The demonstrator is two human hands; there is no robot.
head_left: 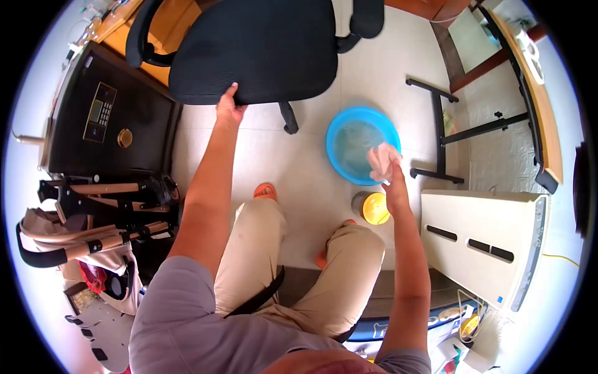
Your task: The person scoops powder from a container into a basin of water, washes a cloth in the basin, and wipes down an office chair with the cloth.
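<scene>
Room: we're looking down at a pale tiled floor (299, 168) in a cluttered little office corner, with a wooden desk running along the far right edge.
Left hand (229, 107): ours is stretched out and its fingers are curled over the front edge of the black office chair (255, 47), gripping the seat.
Right hand (394, 181): closed around a bunched pale pink cloth (381, 159), held just over the near rim of the basin.
Basin: the blue basin (349, 128) sits on the floor to the right of the chair's column, with what looks like water in it; can't really tell how much.
Cloth position: it overlaps the basin's near-right rim, but whether it touches the rim we can't say.
Near the right hand: a small yellow round container (375, 209) on the floor, just beside our right knee.
Legs: beige trousers, orange slippers (266, 190) poking out below.
Left side: a black safe (106, 118) with a keypad, and a folded stroller (81, 237) in front of it.
Right side: a white flat appliance (486, 240) and a black metal frame (442, 131) standing near the basin.
</scene>
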